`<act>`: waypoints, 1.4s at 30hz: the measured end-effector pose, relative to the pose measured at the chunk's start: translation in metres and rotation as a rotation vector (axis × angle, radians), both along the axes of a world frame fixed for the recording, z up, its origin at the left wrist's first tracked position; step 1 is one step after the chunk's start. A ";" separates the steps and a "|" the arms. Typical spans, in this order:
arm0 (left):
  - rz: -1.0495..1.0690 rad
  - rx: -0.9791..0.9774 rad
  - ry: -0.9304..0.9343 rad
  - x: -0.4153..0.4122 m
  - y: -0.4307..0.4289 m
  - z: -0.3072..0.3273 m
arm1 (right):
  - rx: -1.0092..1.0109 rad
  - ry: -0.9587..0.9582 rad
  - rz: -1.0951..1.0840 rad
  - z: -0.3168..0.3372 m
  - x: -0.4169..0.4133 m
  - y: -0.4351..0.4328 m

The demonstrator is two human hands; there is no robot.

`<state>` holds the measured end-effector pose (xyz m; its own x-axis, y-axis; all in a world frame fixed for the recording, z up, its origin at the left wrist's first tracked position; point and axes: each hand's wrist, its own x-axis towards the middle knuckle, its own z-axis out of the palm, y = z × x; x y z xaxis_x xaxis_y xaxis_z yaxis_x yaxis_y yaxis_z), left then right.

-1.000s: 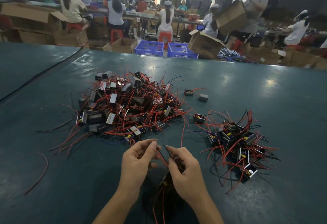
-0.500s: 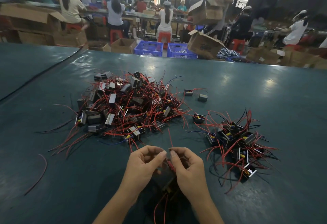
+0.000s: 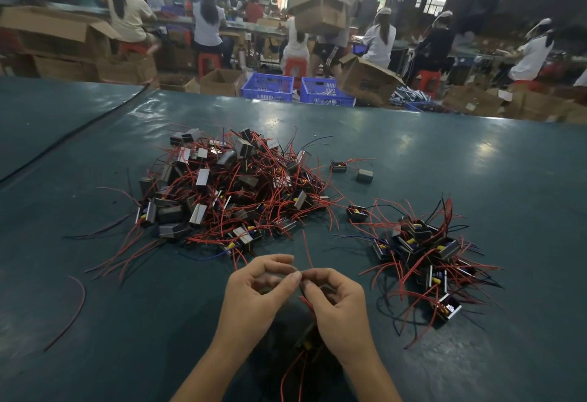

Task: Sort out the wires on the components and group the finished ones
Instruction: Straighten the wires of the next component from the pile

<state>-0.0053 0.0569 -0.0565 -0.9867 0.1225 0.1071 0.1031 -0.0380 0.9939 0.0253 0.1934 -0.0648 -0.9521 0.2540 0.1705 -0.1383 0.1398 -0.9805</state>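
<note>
Green tabletop (image 3: pixel 476 179) carries a big tangled pile of parts (image 3: pixel 228 191) on the left and a smaller group (image 3: pixel 425 258) on the right. Nearer, left hand (image 3: pixel 254 293) and right hand (image 3: pixel 340 306) pinch a red wire (image 3: pixel 306 250) between fingertips; its part (image 3: pixel 306 339) sits half hidden below them.

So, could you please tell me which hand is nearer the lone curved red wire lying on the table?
Left. The left hand sits right of the lone curved red wire; the right hand lies beyond it, farther right.
</note>
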 end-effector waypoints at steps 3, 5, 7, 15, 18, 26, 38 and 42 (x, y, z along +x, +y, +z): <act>-0.021 -0.029 0.016 0.000 -0.001 0.001 | -0.004 -0.002 0.016 0.001 0.002 -0.001; -0.005 -0.033 0.023 -0.001 -0.001 0.001 | -0.012 -0.001 0.026 0.002 0.003 -0.002; -0.002 -0.035 0.037 -0.001 -0.001 0.002 | -0.018 0.001 0.034 0.003 0.003 -0.003; -0.031 0.014 0.033 0.000 -0.004 0.005 | -0.054 0.009 0.063 0.005 0.004 -0.003; -0.036 0.016 0.016 -0.001 -0.005 0.007 | -0.071 0.009 0.070 0.003 0.003 -0.003; -0.040 0.038 -0.002 -0.003 -0.010 0.008 | -0.062 0.032 0.093 0.003 0.004 -0.003; -0.159 -0.304 0.117 -0.008 -0.024 0.010 | -0.008 0.057 0.044 0.001 0.004 -0.001; -0.132 -0.407 0.223 -0.007 -0.024 0.010 | 0.100 0.044 0.077 -0.002 0.005 -0.001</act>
<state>-0.0123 0.0325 -0.0469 -0.9184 0.3206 0.2318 0.3359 0.3224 0.8850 0.0299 0.1925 -0.0666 -0.9591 0.1603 0.2335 -0.1951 0.2238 -0.9549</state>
